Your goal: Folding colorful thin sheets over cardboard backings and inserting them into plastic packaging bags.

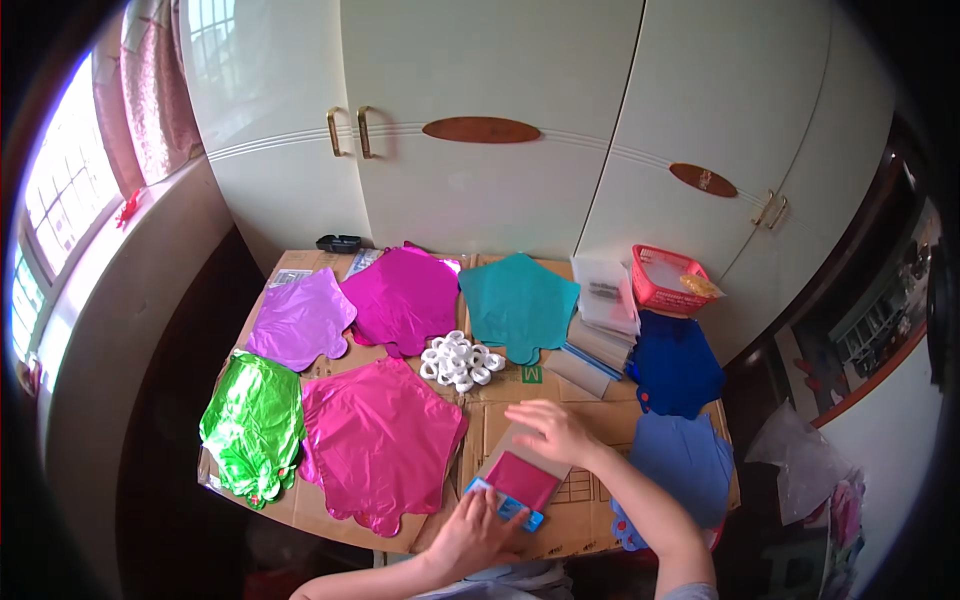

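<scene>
A flat packet (524,478) lies slanted on the cardboard near the front edge. It has a blue printed strip at its near end, a folded deep-pink foil sheet in its middle and a greyish far end. My left hand (472,535) rests on the blue strip, fingers stretched over it and thumb apart. Over the packet's far end my right hand (553,430) is spread, fingers pointing left; whether it touches the packet I cannot tell. Just left of them lies a large pink foil sheet (383,440), shaped like an uninflated balloon.
Around the cardboard-covered table (500,410) lie foil stacks: green (252,425), lilac (303,318), magenta (405,298), teal (520,300), dark blue (678,365) and light blue (682,465). White rings (460,362) are heaped centrally. Clear sleeves (603,292) fan out beside a red basket (660,282).
</scene>
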{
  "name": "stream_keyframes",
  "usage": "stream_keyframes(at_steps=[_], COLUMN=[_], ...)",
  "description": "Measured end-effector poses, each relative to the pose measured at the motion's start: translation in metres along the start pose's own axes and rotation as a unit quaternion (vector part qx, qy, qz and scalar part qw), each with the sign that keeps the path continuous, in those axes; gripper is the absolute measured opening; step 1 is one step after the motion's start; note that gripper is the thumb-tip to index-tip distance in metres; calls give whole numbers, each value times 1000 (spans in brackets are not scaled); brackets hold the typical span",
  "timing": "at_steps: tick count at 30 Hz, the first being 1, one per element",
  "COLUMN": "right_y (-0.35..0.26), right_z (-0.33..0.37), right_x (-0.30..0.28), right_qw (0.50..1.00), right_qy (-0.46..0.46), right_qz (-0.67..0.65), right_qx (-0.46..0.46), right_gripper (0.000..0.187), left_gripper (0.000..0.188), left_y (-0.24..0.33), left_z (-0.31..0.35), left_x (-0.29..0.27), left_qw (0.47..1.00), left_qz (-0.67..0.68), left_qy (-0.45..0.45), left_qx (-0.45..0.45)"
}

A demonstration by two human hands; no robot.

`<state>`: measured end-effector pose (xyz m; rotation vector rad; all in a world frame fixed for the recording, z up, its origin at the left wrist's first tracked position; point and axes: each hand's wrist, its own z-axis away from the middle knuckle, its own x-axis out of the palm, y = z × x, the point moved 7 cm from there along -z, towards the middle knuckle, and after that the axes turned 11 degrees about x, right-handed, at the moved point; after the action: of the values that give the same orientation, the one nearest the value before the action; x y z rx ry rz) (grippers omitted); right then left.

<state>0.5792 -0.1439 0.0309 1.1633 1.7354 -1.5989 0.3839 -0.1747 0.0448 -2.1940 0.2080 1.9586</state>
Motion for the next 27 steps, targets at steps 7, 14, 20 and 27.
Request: stream_keyframes(at_steps=[7,14,20,27], right_y=[-27,-34,-30,-74], right_z=[-78,-133,-135,-66], right_x=[-2,2,-15,-45], right_qw=[977,967,969,978], right_qy=[214,224,233,201], right_qz=[18,118,75,37], right_qx=[8,13,41,36], right_gripper=[10,12,15,10], left_gripper=[88,89,90,92], left_y=[25,27,27,24], left_z=[-6,-6,-4,0], left_x=[-1,2,-6,8], left_qw=[996,993,993,994], left_qz=[-55,-72,-90,-95], left_qy=[-62,-77,-59,-57], left_qx=[-41,-59,-41,-27])
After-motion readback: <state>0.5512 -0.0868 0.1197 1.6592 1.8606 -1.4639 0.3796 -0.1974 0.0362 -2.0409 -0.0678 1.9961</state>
